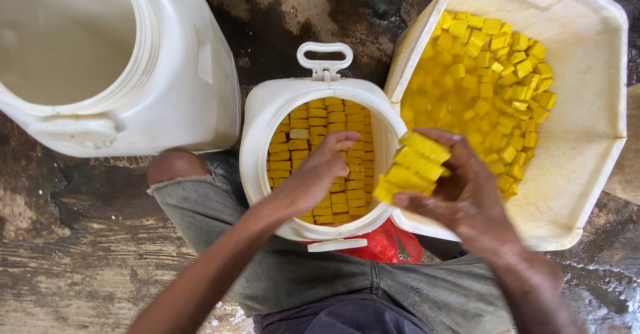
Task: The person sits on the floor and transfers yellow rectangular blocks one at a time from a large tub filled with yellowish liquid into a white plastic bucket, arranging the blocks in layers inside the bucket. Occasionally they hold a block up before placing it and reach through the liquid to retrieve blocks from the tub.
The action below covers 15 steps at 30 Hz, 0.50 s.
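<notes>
Both hands are busy over the middle of the scene: the left hand (323, 167) reaches down into the mouth of a white round jar (257, 141), fingers curled loosely and resting on the packed rows of small yellow blocks (347, 124) inside, gripping nothing that I can make out; the right hand (460, 191) is closed around a stack of yellow blocks (413, 167), thumb on one side and fingers on the other, held just over the jar's rim. Those blocks look small, light and stiff, with flat faces and square edges, so a row of them seems best taken by squeezing from both ends; squeezed slackly, the row would probably buckle and scatter. Just right of the jar sits a large white tub (587, 127), tilted toward the person, with a loose heap of yellow blocks (493, 87) piled in it. To the left stands a big white drum (193, 61), wide-mouthed, with nothing showing inside. No labels or signs are visible on any of the containers; all are plain white plastic, the jar with a moulded handle (325, 59) at its far side. A red plastic bag (383, 244) peeks out beneath the jar, which is wedged between the person's knees in grey torn trousers (213, 207), on a dark, wet, stained floor (73, 241).
</notes>
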Available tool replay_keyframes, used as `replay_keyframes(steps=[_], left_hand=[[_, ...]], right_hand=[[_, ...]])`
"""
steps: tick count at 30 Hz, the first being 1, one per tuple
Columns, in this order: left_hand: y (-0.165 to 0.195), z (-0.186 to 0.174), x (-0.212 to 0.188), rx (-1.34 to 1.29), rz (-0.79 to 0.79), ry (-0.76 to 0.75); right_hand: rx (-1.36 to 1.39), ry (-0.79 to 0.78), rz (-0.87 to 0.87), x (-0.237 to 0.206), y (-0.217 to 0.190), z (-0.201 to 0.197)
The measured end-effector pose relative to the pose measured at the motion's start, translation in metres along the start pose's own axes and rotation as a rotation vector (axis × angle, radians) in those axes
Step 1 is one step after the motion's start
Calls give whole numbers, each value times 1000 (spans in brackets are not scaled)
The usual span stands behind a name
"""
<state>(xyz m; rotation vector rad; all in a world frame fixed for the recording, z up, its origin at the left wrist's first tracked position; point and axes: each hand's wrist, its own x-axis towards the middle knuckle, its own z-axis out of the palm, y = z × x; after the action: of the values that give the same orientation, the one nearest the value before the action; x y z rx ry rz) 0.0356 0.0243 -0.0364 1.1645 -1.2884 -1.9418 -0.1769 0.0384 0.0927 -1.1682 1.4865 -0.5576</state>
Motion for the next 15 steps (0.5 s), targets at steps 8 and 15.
replay_keyframes(steps=[8,15], left_hand=[[-82,64,87,1549,58,-588],[-132,88,104,1557,-49,-784]], right_hand=[[-963,-312,-126,70,-4,21],[-1526,-339,-75,134,71,101]])
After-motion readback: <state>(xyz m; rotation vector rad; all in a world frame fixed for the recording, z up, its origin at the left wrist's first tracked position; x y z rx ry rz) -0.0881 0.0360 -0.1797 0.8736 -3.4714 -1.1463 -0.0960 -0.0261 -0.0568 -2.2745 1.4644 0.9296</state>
